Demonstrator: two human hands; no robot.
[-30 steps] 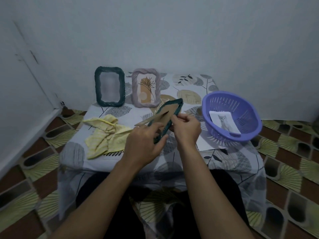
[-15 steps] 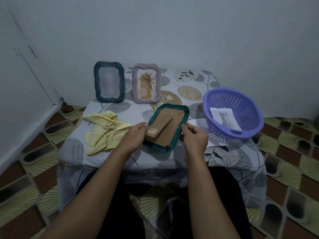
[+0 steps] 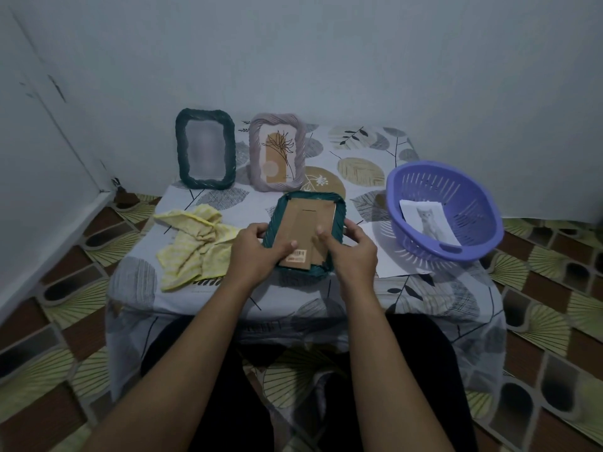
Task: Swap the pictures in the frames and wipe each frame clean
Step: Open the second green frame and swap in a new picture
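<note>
The teal frame [image 3: 306,194] lies face down on the table [image 3: 375,290], near its front edge and in the middle, with its brown backing [image 3: 306,223] turned up. At the near end of the backing is a small sticker [image 3: 298,255] with a barcode; its print is too small to read. The left hand [image 3: 256,251] grips the frame's left edge, fingers curled round it and thumb [image 3: 287,246] pressed on the backing beside the sticker. The right hand [image 3: 354,252] clasps the right edge, with a finger laid on the backing. Behind the teal frame and touching its far edge, or very nearly, the pink frame [image 3: 254,151] stands upright and shows a plant print [image 3: 277,154]. Behind and to the left, a dark green frame [image 3: 205,150] stands upright against the wall [image 3: 326,60]; what it holds is a blur. Left of the teal frame, just past the left hand, lies a crumpled yellow cloth [image 3: 195,246]. To the right sits a purple basket [image 3: 473,203] with a cat picture [image 3: 427,220] inside it. A white paper [image 3: 388,259] lies between the basket and the teal frame, partly under the basket. A leaf-patterned cover drapes the table, and some printed lettering near the cloth's lower edge cannot be read.
</note>
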